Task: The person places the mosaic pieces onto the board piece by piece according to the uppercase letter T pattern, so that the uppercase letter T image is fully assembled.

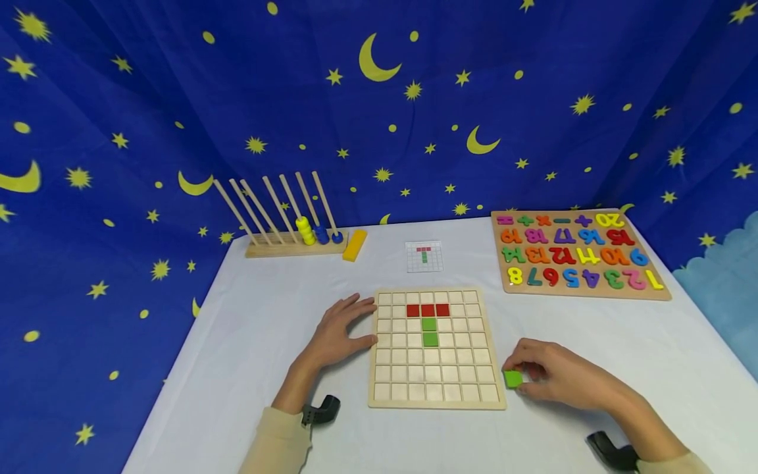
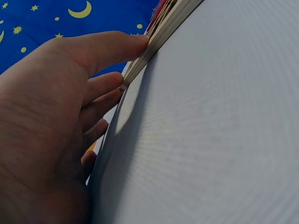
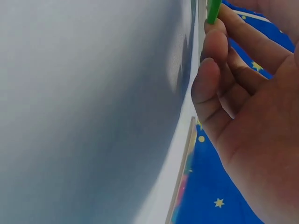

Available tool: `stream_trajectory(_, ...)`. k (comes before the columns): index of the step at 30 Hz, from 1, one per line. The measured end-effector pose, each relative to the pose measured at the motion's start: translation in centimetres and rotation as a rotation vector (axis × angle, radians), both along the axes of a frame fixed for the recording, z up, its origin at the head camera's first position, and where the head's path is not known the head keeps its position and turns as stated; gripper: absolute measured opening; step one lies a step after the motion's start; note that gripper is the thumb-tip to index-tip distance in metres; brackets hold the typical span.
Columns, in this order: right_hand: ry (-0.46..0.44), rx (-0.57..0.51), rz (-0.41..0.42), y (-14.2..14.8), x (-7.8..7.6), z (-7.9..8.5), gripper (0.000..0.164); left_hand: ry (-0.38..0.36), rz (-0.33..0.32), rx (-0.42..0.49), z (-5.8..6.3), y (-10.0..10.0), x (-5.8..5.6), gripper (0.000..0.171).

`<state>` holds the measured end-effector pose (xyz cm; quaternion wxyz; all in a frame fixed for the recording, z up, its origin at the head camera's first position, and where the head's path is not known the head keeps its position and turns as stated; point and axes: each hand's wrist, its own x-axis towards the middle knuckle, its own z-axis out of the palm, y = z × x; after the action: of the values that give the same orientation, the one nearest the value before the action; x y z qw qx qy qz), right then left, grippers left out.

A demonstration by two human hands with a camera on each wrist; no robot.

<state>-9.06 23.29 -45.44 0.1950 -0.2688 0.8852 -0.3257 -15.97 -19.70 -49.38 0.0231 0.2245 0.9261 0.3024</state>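
Observation:
A wooden grid board (image 1: 399,374) lies in the middle of the white table. Three red square tiles (image 1: 428,310) form a row near its top, with two green square tiles (image 1: 429,324) in a column below the middle one. My left hand (image 1: 339,332) rests at the board's left edge, thumb and fingertips at the rim, fingers extended. Just right of the board, my right hand (image 1: 562,375) pinches another green tile (image 1: 512,379) between thumb and fingers. In the right wrist view, part of that green tile (image 3: 213,11) shows at the fingertips.
Behind the board lies a small pattern card (image 1: 424,257) showing a red and green T. At the back left stands a wooden peg rack (image 1: 296,249) with beads, beside a yellow block (image 1: 354,245). A number puzzle board (image 1: 583,289) lies at the back right.

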Motion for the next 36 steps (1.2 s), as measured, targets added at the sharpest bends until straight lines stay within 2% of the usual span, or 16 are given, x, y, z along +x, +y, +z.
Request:
stream_trajectory(22, 0.098, -0.003, 0.001, -2.9, -2.2, 0.0, 0.028, 0.015, -0.006, 0.006, -0.3, -0.1, -0.1, 0.063)
stream_trajectory(36, 0.114, -0.034, 0.062, -5.2, -3.0, 0.0, 0.026, 0.017, -0.008, 0.019, -0.2, -0.1, 0.0, 0.063)
